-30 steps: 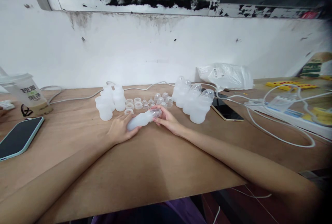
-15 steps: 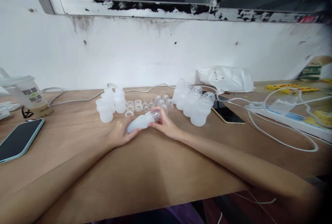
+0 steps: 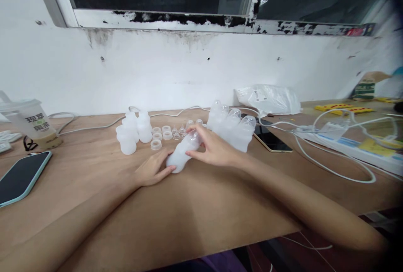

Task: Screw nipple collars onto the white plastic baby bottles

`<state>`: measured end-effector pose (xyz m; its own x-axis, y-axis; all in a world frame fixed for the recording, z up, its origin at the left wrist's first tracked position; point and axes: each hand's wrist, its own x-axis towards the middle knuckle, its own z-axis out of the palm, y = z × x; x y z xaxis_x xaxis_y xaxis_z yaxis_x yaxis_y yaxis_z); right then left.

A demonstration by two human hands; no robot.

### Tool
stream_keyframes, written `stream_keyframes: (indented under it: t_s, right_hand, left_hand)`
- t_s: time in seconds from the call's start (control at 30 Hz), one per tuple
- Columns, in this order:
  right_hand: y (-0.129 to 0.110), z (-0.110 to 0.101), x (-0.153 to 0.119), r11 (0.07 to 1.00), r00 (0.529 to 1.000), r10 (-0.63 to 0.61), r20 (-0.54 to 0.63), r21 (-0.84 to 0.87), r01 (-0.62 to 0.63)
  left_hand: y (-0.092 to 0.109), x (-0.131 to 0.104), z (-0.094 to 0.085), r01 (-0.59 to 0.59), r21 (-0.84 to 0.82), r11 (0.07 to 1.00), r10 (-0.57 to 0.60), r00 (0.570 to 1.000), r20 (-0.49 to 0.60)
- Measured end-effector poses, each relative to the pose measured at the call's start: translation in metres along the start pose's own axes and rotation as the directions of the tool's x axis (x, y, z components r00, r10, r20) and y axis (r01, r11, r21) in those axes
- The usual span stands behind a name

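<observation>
In L hand (image 3: pixel 154 168) & R hand (image 3: pixel 214 144), both part-curled: tilted clear-topped bottle (image 3: pixel 180 157) w/ unclear contents; far L, cup (image 3: pixel 36 116) w/ tan drink (image 3: pixel 52 141).

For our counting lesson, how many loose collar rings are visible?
5: three collar rings in one column, two rings in another to its right, beside the leftmost bottles. Some may be hidden.

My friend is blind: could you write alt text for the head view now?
A person's left hand and right hand hold a tilted, frosted bottle with a clear cap. Beyond, on the brown table: uncapped bottles left, pale rings centre, capped bottles right.
</observation>
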<state>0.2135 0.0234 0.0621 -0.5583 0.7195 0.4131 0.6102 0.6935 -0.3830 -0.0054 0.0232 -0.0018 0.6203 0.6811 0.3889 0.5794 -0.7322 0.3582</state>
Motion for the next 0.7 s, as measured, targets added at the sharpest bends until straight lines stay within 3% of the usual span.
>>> stream_keyframes:
  t_s: [0.07, 0.13, 0.2, 0.27, 0.43, 0.7]
  right_hand:
    - [-0.001, -0.025, 0.002, 0.978, 0.999, 0.043, 0.015, -0.203, -0.039]
    - [0.001, -0.045, 0.007, 0.897, 0.989, 0.120, -0.083, -0.418, -0.143]
    - [0.007, -0.056, 0.015, 0.777, 0.964, 0.204, -0.169, -0.571, -0.265]
    - [0.015, -0.058, 0.024, 0.677, 0.939, 0.299, -0.173, -0.654, -0.336]
    - [0.034, -0.044, 0.040, 0.589, 0.891, 0.447, -0.074, -0.725, -0.356]
    - [0.045, -0.043, 0.050, 0.558, 0.876, 0.475, -0.089, -0.739, -0.378]
  left_hand:
    - [0.000, 0.000, 0.001, -0.008, -0.006, 1.000, 0.008, 1.000, 0.011]
    - [0.000, 0.000, 0.002, 0.002, -0.006, 1.000, -0.002, 1.000, 0.014]
    - [0.000, 0.000, 0.002, 0.011, -0.002, 1.000, -0.010, 1.000, 0.019]
    - [0.000, 0.000, 0.002, 0.013, 0.001, 1.000, -0.013, 1.000, 0.021]
    - [0.000, 0.000, 0.002, 0.011, 0.012, 1.000, -0.012, 1.000, 0.026]
    - [0.001, 0.001, 0.002, -0.006, 0.005, 1.000, 0.006, 1.000, 0.021]
